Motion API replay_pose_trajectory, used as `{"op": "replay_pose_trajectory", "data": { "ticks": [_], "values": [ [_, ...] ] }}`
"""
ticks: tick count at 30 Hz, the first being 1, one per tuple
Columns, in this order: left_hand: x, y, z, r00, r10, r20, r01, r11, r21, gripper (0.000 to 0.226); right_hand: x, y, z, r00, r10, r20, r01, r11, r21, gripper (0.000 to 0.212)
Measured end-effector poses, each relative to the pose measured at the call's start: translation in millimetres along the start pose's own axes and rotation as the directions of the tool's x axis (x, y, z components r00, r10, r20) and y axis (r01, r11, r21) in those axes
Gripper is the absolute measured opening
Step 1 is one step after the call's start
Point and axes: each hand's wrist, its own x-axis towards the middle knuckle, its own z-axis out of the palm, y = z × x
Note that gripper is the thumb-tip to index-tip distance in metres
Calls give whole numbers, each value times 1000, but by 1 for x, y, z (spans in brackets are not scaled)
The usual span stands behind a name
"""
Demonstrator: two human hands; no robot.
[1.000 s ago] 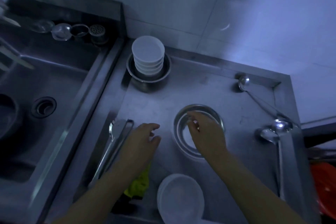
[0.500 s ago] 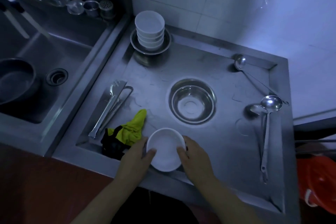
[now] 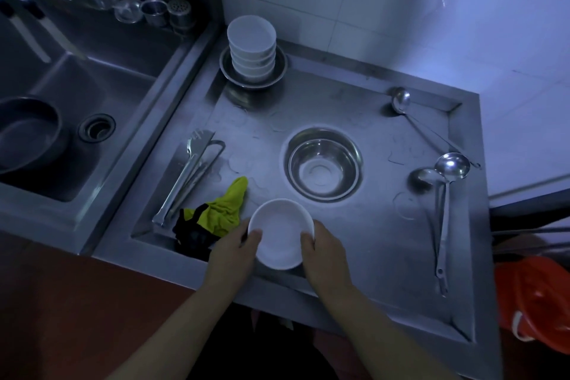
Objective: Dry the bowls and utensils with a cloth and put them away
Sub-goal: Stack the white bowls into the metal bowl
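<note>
The light is dim and blue, so fine detail is hard to read. The far left corner is blurred; something pale there cannot be made out. A red plastic thing (image 3: pixel 543 302) is cut off by the right edge. The black end of the cloth (image 3: pixel 216 216) sinks into shadow at the near wall of the draining tray (image 3: pixel 370 241), and only its yellow-green part shows clearly. Whether the white bowl (image 3: pixel 280 233) rests on the tray or is lifted off it cannot be told.

The left hand (image 3: pixel 233 253) grips the bowl's left rim, thumb over the edge, and the right hand (image 3: pixel 324 250) grips the right rim the same way; the fingers under the bowl are hidden. The bowl is at the near edge of the tray, just right of the cloth.

Just beyond it a steel bowl (image 3: pixel 324 165) stands upright. At the far left corner of the tray a stack of white bowls (image 3: pixel 251 49) sits in a steel dish (image 3: pixel 279 71). Tongs (image 3: pixel 188 177) lie along the left side, just beside the cloth. On the right lie a spoon (image 3: pixel 401 100) with a long thin handle and a ladle (image 3: pixel 450 165) whose bowl overlaps another scoop. To the left is a sink (image 3: pixel 92 95) with a pot (image 3: pixel 24 133) in it, and small steel strainers (image 3: pixel 154 11) line its far ledge.
</note>
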Motion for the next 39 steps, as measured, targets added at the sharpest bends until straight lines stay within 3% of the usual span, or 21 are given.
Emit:
{"op": "replay_pose_trajectory", "data": {
  "ticks": [7, 9, 12, 16, 22, 27, 31, 35, 39],
  "values": [
    [41, 50, -32, 993, 112, -20, -114, 991, -64, 26, 41, -51, -24, 994, -62, -86, 63, 998, 2, 24],
    [62, 68, -45, 990, 140, -21, -141, 987, -75, 16, 63, -73, -31, 988, -106, -114, 105, 994, -9, 19],
    [102, 96, -67, 982, 184, -45, -188, 975, -116, 17, 106, -107, -40, 975, -156, -155, 150, 987, -49, 17],
    [163, 134, -98, 973, 217, -86, -223, 972, -75, 35, 166, -156, -50, 962, -185, -202, 173, 982, -79, 16],
    [255, 191, -132, 964, 248, -101, -257, 962, -93, 34, 253, -219, -58, 945, -187, -267, 172, 982, -77, 19],
    [325, 224, -144, 960, 257, -113, -273, 946, -172, 39, 316, -247, -58, 935, -158, -318, 154, 987, -39, 18],
    [366, 232, -144, 968, 238, -82, -251, 942, -223, 55, 352, -254, -56, 945, -92, -313, 98, 995, 4, 22],
    [387, 228, -142, 977, 206, -52, -213, 951, -225, 42, 375, -251, -50, 952, -26, -304, 22, 1000, -16, 27],
    [399, 221, -139, 984, 170, -54, -178, 958, -223, 47, 386, -247, -45, 949, 9, -314, -35, 997, -75, 27]
  ]
}}
